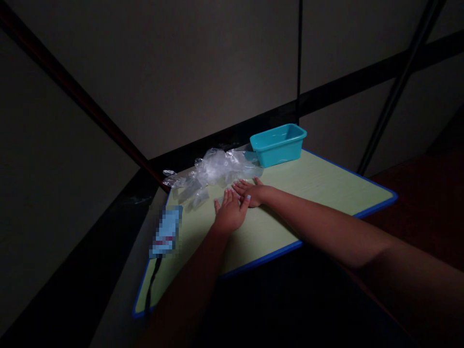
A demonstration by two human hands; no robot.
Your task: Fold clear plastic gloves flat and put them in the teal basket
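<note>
Both hands rest close together, palms down, on a pale yellow-green table [319, 183] with a blue edge. My left hand [231, 212] has its fingers spread and pointing away from me. Just right of it and a little farther off lies my right hand [253, 192], fingers also spread, pointing left. Something thin and clear may be under the fingertips; it is too faint to make out. A heap of crumpled clear plastic [217, 166] lies right beyond the fingers.
A turquoise rectangular tub [281, 150] stands at the table's far side, touching or near the plastic. At the left edge lies a blurred light-blue card [167, 232] with a black strap [152, 282]. Dark-trimmed wall panels rise behind the table.
</note>
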